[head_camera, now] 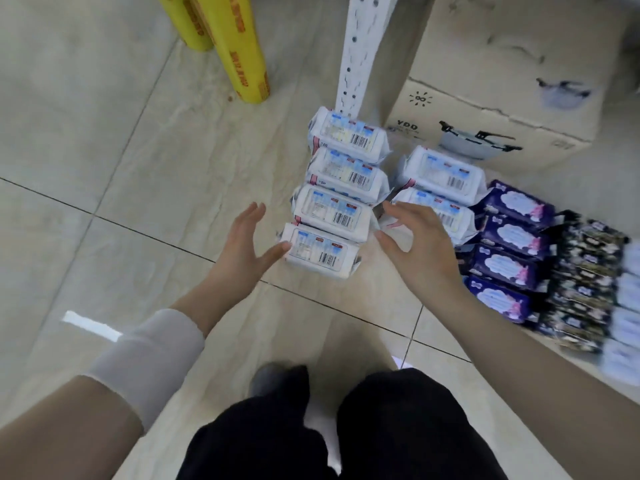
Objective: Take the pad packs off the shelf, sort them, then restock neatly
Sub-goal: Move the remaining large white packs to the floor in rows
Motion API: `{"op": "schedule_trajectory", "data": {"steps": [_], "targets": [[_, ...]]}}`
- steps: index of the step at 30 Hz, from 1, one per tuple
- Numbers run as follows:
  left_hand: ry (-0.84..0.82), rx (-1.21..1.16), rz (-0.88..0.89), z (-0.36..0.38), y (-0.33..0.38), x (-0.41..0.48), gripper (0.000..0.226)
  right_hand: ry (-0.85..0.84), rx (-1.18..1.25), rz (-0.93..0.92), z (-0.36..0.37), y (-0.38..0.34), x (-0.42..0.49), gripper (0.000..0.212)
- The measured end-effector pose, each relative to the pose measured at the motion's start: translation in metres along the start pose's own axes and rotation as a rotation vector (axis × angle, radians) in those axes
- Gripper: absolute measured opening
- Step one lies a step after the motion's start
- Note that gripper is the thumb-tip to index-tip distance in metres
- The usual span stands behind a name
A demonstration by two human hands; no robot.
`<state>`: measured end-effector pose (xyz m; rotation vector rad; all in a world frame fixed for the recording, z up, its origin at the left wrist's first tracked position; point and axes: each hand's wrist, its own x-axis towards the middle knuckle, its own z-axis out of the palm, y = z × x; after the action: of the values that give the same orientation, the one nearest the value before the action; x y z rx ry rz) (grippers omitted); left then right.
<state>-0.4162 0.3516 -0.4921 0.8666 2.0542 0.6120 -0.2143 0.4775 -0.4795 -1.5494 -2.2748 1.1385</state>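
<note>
Head-worn view looking down at a pale, glossy tiled floor [104, 168], where a person stands in dark trousers. A large brown cardboard box [502, 81] sits at the far right of the floor. Two tall yellow film rolls [239, 46] stand at the far left, and a white perforated metal shelf post [360, 46] rises between them.

Sorted pad packs lie on the floor in rows running from the post and box back towards the person. There is a row of four white plastic pad packs [346, 174], then a short row of two more white packs [443, 174]. Next come dark blue pad packs [512, 237], then blurred black patterned packs [585, 282] at the right.

The left hand [242, 244] is released, fingers straight, its thumb tip touching the left end of the nearest white pack [320, 251]. The right hand [419, 244] is also released, fingers spread above the near pack of the short row; whether it touches is unclear. Neither hand grasps anything.

The step appears to be squaring up the white rows. To do it well, press flat palms against both ends of a pack and nudge it flush with its neighbour. Keep the barcodes facing one way and leave the blue row just beside undisturbed.
</note>
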Motion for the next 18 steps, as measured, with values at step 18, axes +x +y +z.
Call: {"op": "schedule_trajectory", "data": {"steps": [18], "targets": [[-0.061, 0.53, 0.486, -0.172, 0.384, -0.243, 0.049, 0.25, -0.123, -0.083, -0.354, -0.261, -0.181, 0.036]]}}
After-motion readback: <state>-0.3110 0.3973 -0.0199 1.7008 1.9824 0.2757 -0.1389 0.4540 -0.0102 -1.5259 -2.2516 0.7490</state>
